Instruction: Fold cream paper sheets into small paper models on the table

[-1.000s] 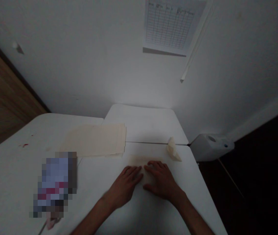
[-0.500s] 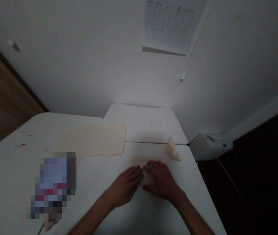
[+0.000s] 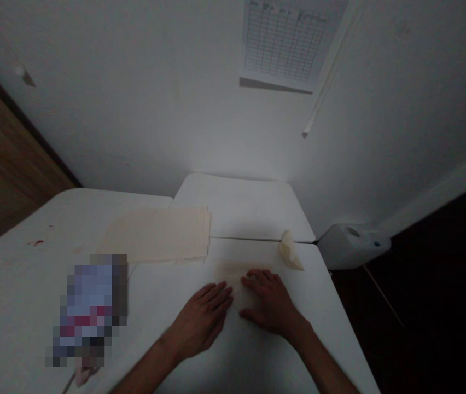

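Note:
On the white table (image 3: 233,372), a cream sheet of paper (image 3: 228,269) lies partly hidden under my hands. My left hand (image 3: 206,314) rests flat at its left side, fingers stretched toward the middle. Opposite it, my right hand (image 3: 269,301) lies spread on the paper's right part, thumb apart from the fingers. A crease seems to run between the two hands, though the dim light blurs it. Just beyond my right hand stands a small folded paper piece (image 3: 290,253). To the far left of my hands is a stack of cream paper sheets (image 3: 163,235).
A pixelated blue and red item (image 3: 89,301) lies on the left table. Behind the tables rises a white wall (image 3: 155,109) with a printed chart (image 3: 284,41). A white plastic container (image 3: 339,249) stands beyond the table's right edge, above a dark floor.
My left hand has slid a little left and toward me, away from my right hand, uncovering more of the paper between them. My right hand has stayed in place.

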The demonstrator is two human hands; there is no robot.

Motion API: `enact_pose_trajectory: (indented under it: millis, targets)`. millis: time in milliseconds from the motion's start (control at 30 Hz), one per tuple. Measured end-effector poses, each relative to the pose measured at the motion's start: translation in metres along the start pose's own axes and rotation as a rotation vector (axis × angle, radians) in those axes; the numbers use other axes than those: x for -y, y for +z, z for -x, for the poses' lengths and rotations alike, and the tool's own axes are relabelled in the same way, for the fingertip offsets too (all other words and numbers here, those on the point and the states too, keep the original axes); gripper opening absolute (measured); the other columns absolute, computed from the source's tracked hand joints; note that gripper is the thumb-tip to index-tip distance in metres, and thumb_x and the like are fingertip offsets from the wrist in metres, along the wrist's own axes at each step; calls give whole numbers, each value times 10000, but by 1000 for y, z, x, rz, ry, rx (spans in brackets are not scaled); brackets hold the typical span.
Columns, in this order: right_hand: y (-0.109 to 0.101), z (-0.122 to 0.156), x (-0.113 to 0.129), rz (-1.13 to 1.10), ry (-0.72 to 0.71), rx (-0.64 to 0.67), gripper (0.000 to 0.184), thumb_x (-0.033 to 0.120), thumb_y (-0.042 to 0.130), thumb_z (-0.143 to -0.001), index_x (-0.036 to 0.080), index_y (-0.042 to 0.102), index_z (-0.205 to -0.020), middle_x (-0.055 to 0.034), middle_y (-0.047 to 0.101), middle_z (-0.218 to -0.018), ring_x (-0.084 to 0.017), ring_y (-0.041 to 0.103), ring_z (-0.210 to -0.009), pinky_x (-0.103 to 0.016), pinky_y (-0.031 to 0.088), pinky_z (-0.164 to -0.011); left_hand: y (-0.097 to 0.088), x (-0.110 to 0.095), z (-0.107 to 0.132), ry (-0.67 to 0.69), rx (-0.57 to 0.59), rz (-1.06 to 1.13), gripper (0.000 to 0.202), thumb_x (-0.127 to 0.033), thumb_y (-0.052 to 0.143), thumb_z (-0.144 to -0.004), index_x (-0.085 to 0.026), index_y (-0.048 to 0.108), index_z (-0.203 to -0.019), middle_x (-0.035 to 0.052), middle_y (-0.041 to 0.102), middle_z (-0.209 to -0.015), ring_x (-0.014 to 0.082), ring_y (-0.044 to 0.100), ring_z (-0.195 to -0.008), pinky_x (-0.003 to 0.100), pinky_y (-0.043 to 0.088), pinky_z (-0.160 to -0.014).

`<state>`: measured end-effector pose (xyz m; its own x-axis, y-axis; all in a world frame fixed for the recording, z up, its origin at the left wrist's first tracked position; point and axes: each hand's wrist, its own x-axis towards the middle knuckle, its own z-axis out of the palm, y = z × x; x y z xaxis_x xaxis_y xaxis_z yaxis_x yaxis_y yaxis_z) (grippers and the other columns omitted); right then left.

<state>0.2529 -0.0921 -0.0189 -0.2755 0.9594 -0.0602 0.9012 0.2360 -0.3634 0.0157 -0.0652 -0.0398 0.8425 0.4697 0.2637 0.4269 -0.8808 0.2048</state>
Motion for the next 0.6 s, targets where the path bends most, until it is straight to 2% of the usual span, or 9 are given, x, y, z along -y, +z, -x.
enact_pose_trajectory:
  millis: [267, 400, 600]
  targets:
    - [-2, 0, 1, 15, 6, 23, 746, 512, 734, -678, 310, 467, -1345, -53, 462, -1395, -284, 382, -1268, -419, 276, -1035, 7, 0, 5, -57, -69, -66, 418, -168, 429, -903, -158, 538, -1307, 93, 581, -1312, 264, 489, -1255, 450, 397, -1053]
    - [-3, 0, 2, 15, 0, 20, 745, 517, 735, -675, 308, 472, -1340, -47, 466, -1394, -282, 387, -1264, -416, 271, -1042, 4, -1, 6, -146, -108, -104, 372, -194, 453, -896, -156, 592, -1239, 87, 613, -1268, 295, 534, -1176, 476, 416, -1008]
    - [1, -1, 0, 19, -10, -4, 745, 520, 736, -669, 303, 479, -1334, -47, 471, -1388, -282, 384, -1260, -420, 273, -1040, 12, 0, 9, -225, -135, -161, 376, -198, 454, -891, -145, 577, -1242, 121, 607, -1259, 315, 541, -1111, 491, 433, -944]
